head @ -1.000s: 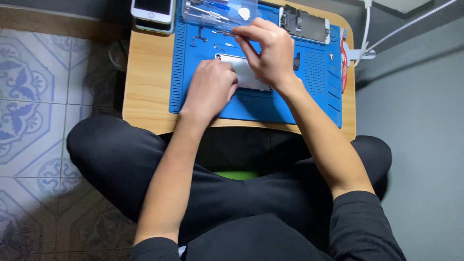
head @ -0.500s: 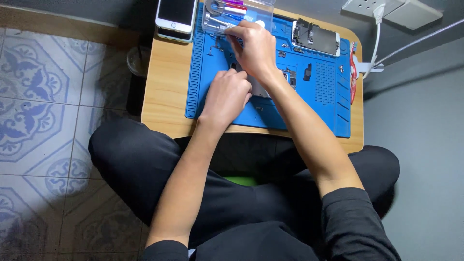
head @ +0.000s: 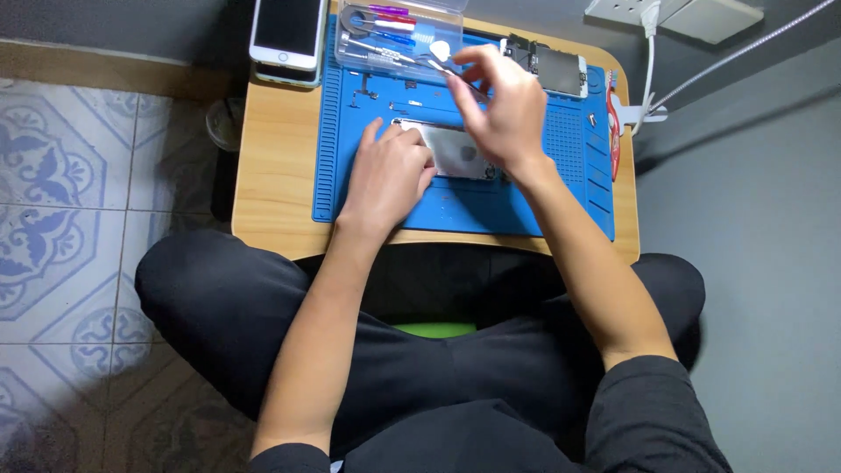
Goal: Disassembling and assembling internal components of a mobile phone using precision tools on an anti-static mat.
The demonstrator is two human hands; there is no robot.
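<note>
- Your left hand (head: pixel 387 175) lies flat on the blue work mat (head: pixel 561 197), fingers spread and unclenched, pressing on the left end of the silver phone housing (head: pixel 460 151).
- The housing lies across the middle of the mat; its left part sits under your left fingertips, its right part under your right palm.
- Your right hand (head: pixel 501 109) is raised over the housing's right end, with thumb and fingers pinched around a thin metal tool, likely tweezers (head: pixel 441 65).
- The tool's tip points left and up toward the clear plastic tool tray (head: pixel 399 31) at the mat's far edge; you cannot tell whether it touches the tray.
- A disassembled phone screen part (head: pixel 561 66) rests on the mat just beyond your right hand.
- A white phone (head: pixel 287 31) lies face up at the far left corner of the wooden table (head: pixel 276 166), beside the mat.
- A white power strip (head: pixel 674 13) sits on the floor past the table's right corner.
</note>
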